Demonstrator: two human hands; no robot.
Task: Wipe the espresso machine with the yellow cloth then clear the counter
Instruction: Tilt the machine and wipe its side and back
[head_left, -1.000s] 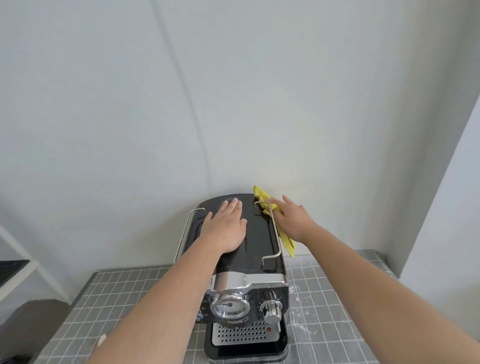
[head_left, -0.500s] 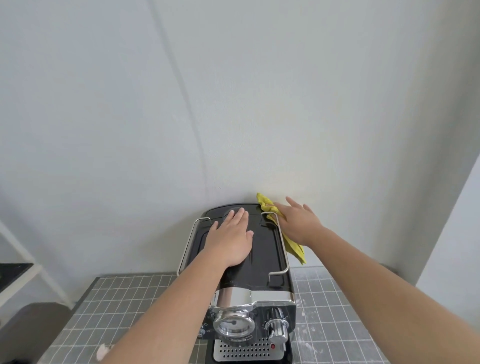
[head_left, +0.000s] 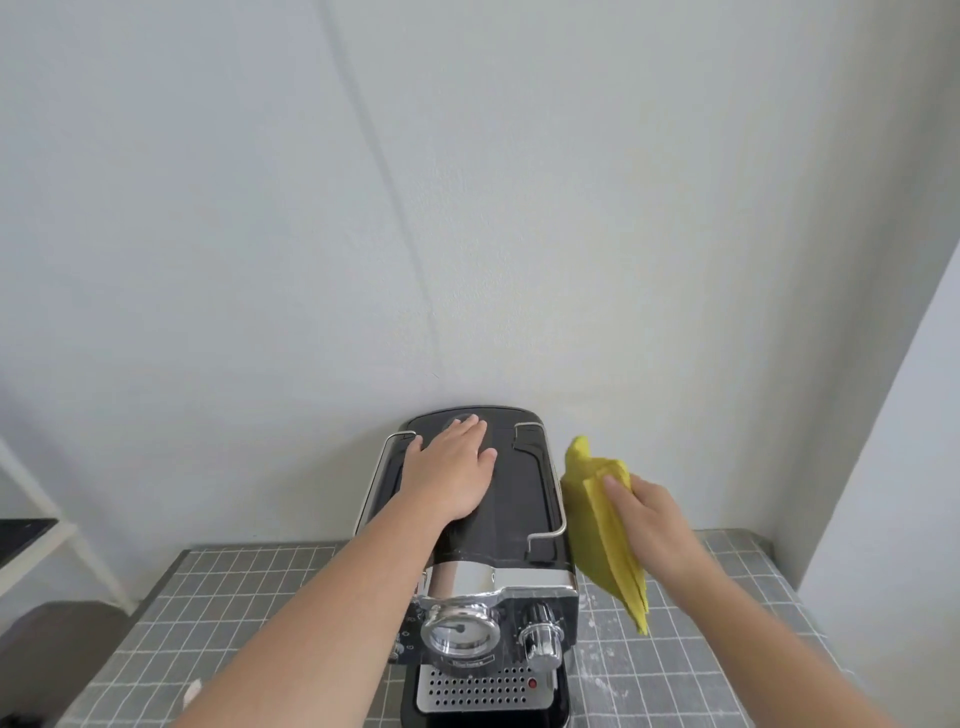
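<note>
Beside the espresso machine (head_left: 519, 499) at three o'clock, the right hand (head_left: 657, 525) grips the yellow cloth (head_left: 597, 535) for wiping while the flat left hand (head_left: 452, 478) apparently steadies it.

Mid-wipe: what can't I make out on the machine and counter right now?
Head view:
The espresso machine right side: hidden behind the yellow cloth and right hand.
Its top under the left hand: covered by the palm.
Its base: cut off by the bottom edge.
Lettering under the pressure gauge: too small.
Pale scrap on the counter: too small to name.
</note>
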